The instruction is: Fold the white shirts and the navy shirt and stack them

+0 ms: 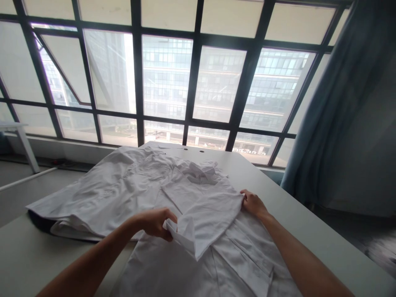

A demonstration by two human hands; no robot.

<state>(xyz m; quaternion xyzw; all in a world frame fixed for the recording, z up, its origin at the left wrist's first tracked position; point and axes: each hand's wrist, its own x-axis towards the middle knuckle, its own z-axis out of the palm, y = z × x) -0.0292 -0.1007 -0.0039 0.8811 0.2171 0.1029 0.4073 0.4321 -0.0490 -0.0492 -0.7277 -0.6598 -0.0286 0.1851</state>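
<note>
A white collared shirt (213,208) is spread over the table, its collar (201,173) toward the window and its lower part nearest me. My left hand (157,223) pinches a raised fold of the shirt near the middle, thumb on top and fingers beneath. At the shirt's right edge, my right hand (252,203) has its fingers closed on the cloth; the fingertips are partly hidden. A sleeve (244,255) lies across the shirt's lower right. To the left, more white garments (105,189) lie in a wrinkled pile, touching the shirt.
The pale table (309,231) has two dark round holes at its far end. Large framed windows (167,78) stand behind it. A blue-grey curtain (324,136) hangs at the right, and another white table (26,144) stands at the far left.
</note>
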